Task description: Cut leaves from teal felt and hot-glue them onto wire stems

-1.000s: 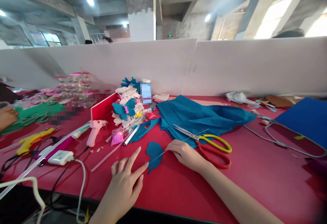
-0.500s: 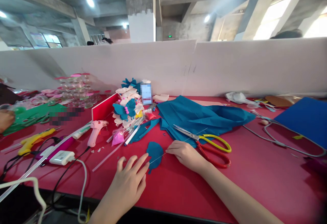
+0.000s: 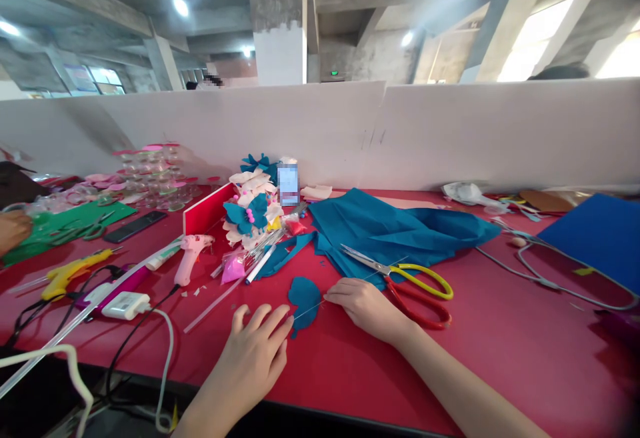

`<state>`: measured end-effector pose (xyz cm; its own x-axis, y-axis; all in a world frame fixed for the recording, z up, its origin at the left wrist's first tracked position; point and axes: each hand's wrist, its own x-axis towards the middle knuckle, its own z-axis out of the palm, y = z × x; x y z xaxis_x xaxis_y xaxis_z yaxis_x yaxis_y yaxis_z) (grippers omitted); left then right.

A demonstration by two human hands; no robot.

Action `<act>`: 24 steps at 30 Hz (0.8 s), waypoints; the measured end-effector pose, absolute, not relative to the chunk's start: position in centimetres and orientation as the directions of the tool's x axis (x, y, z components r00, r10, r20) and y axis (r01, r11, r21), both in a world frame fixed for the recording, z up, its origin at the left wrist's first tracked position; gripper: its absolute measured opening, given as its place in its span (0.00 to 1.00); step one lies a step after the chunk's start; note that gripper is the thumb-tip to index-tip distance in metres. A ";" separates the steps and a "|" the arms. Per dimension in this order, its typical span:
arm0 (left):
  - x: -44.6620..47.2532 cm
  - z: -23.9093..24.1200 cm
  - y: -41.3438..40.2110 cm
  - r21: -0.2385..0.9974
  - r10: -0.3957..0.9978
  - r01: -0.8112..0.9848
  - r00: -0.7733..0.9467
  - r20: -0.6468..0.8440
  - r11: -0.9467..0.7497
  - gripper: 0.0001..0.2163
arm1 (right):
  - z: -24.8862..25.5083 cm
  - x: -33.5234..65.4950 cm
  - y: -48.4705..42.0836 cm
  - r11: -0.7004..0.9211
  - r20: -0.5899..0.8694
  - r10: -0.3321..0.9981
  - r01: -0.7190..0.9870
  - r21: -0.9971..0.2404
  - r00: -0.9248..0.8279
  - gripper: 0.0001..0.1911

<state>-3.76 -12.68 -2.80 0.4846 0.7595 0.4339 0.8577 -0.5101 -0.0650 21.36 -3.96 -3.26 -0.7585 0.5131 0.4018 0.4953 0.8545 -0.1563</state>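
Observation:
A small teal felt cut-out [image 3: 304,297] lies on the red table [image 3: 500,351] in front of me. My left hand [image 3: 253,355] rests flat beside it, fingers spread, fingertips touching its left edge. My right hand [image 3: 367,306] pinches a thin wire [image 3: 313,309] that runs across the cut-out. Just behind my right hand lie scissors [image 3: 405,277] with yellow and red handles, on the edge of a large teal felt sheet [image 3: 395,231].
A pink glue gun [image 3: 190,257], a yellow glue gun [image 3: 67,275], a white plug [image 3: 125,305] and cables lie at left. Felt flowers [image 3: 253,211] stand behind. A blue sheet [image 3: 600,235] lies at right. Another person's hand [image 3: 13,230] shows at far left. A white partition [image 3: 450,135] backs the table.
My left hand has slid right toward the cut-out and its raised forefinger has come down, so the fingers now lie together at the felt's edge. My right hand has hardly moved.

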 end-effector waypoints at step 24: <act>-2.7 -0.5 -10.3 0.186 0.804 0.809 0.469 0.366 -0.557 0.22 | -2.9 20.7 -4.8 0.845 0.401 0.530 0.427 -0.321 -0.747 0.14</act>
<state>-2.71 -10.32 -0.48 0.4693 0.8038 0.3657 0.8094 -0.5571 0.1859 20.74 -4.80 -2.89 -0.7471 0.5298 0.4014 0.4272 0.8454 -0.3206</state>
